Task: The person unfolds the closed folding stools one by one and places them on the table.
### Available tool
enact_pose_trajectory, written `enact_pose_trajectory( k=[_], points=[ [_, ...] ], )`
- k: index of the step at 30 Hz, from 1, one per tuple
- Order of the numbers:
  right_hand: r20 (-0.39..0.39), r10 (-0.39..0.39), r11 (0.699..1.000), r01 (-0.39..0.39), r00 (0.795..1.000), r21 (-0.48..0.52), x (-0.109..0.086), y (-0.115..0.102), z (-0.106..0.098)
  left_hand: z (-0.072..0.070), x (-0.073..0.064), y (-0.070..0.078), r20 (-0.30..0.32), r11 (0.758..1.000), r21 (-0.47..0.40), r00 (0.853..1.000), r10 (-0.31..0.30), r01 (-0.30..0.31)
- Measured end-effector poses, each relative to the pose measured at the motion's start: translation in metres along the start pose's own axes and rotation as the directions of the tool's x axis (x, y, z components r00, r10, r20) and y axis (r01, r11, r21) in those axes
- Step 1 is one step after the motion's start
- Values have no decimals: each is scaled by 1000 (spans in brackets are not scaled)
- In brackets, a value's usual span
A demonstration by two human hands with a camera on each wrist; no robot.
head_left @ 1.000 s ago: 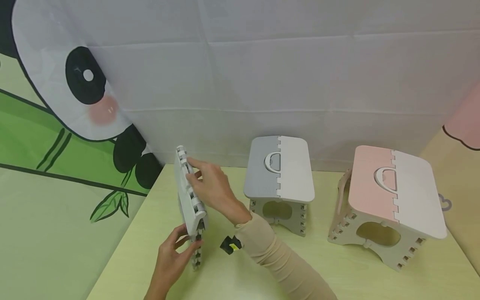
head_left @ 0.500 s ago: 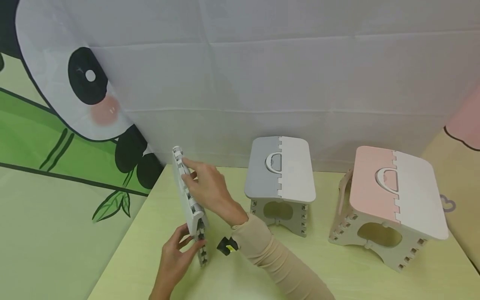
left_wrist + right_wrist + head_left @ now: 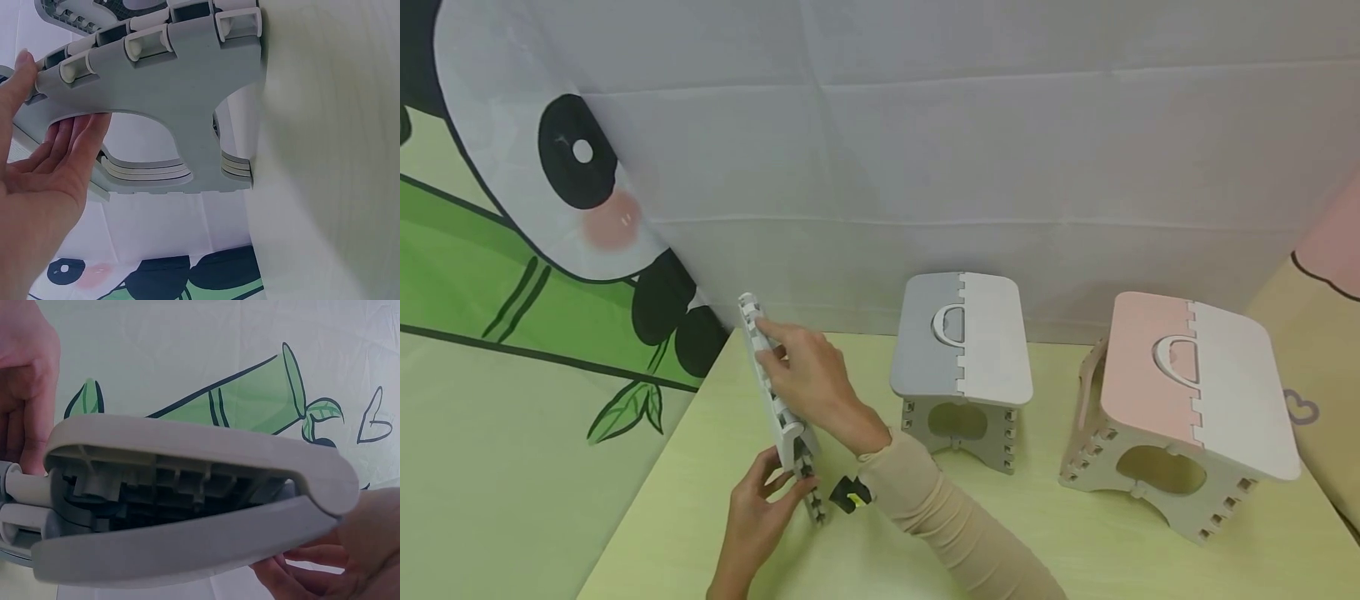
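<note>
A folding stool point(image 3: 777, 393), folded nearly flat and on edge, stands at the table's left side, between both hands. In the left wrist view, the left hand point(image 3: 53, 159) grips a grey leg panel point(image 3: 156, 81), its fingers through the oval opening and its thumb on the hinged edge. Higher up, the right hand point(image 3: 812, 372) holds the stool's upper edge with thumb and fingers. Seen by the right wrist camera, the top's two halves point(image 3: 187, 547) lie folded close together with a narrow wedge between them, ribs showing inside. Part of the right hand's grip is hidden behind the stool.
A grey-and-white folding stool point(image 3: 996, 337) stands unfolded at the middle back of the table point(image 3: 880, 554). To its right stands a larger pink-and-white one point(image 3: 1240, 383). A white cloth backdrop point(image 3: 925, 167) with cartoon drawings hangs directly behind the table.
The stool's far upper end has shifted slightly left, and its lower leg end has swung to the right. Both hands keep their hold and move along with it.
</note>
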State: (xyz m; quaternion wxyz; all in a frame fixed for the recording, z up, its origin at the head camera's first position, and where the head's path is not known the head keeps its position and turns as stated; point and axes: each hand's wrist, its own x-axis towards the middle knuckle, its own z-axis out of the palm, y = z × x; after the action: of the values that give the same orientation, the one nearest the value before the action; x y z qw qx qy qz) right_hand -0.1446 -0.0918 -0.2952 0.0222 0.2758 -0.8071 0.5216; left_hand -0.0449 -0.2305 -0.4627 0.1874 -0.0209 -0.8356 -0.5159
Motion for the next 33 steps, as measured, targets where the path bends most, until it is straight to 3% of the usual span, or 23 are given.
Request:
enact_pose_trajectory(
  k=[9,22,33],
  points=[
    [0,-32,999,32,999,-36,0,-4,4,1,-1,1,-12,998,-49,999,33,-34],
    [9,-66,996,66,998,-66,-1,-6,9,5,-1,0,-10,996,-93,1000,-13,12],
    [24,-66,998,65,998,5,0,-2,8,7,0,-1,4,993,-106,999,-43,43]
  ],
)
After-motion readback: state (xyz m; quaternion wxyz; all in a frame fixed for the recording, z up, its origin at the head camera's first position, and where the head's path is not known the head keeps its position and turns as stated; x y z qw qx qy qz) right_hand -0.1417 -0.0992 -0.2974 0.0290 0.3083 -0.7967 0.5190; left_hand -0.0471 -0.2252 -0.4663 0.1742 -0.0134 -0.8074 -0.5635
